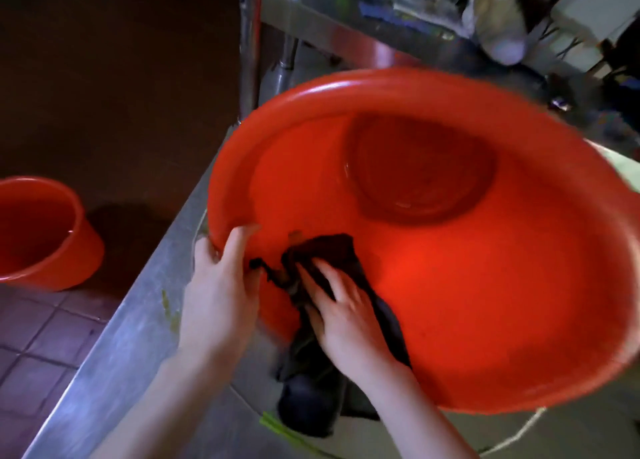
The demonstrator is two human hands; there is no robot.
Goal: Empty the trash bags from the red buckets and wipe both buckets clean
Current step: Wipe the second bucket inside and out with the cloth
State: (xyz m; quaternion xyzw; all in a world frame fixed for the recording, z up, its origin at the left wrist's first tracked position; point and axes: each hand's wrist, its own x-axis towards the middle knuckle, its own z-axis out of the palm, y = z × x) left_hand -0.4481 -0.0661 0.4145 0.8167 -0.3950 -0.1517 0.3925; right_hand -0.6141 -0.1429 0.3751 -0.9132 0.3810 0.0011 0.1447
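1. Red plastic bucket (485,285) lies tipped on the steel desk (121,354), mouth toward you; a second red bucket (41,233) stands on the floor (52,337), far left.
2. Your left hand (221,278) clamps the near-left rim; your right hand (343,316), fingers spread flat, presses a dark cloth (332,247) on the inner wall.
3. Expect light, stiff plastic, likely slick when wet: hold the rolled rim, not the wall.

Left grip (221,285) curled in a clamp; right grip (343,316) flat, splayed.
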